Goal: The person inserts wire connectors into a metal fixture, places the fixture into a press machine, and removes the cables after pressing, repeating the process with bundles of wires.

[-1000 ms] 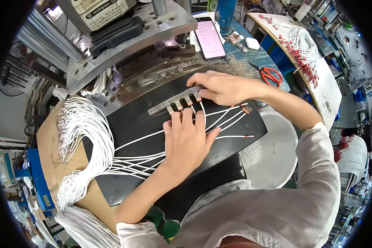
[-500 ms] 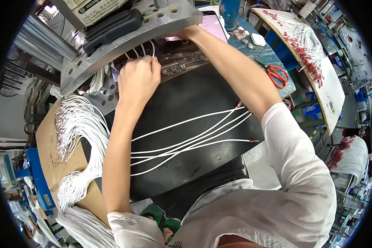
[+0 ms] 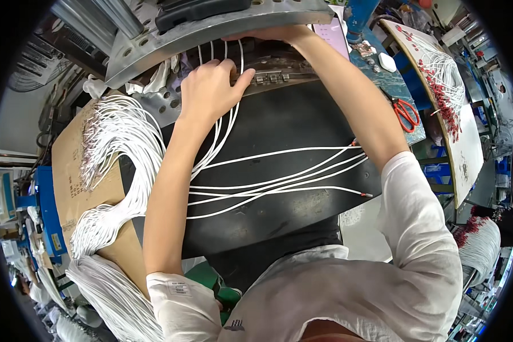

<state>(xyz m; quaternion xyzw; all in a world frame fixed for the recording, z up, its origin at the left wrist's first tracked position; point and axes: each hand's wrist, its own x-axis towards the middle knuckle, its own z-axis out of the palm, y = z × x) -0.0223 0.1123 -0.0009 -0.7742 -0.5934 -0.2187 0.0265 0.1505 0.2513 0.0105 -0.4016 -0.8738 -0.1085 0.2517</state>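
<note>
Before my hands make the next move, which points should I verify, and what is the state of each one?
1. Left hand outside the metal plate's front edge: ok, it shows below that edge.
2. Right hand clear of the plate: not ok, its fingers disappear beneath it.
3. Ends of the wires beside the left hand seated: cannot tell, the plate hides them.
4. Loose wires free of the left forearm: cannot tell, contact is unclear.
5. Red-handled pliers off the black board: ok.

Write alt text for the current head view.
A person's left hand is over white cables running under a metal plate, where the right hand reaches, partly hidden. Loose cables cross a black board; a thick bundle curves at left.
</note>
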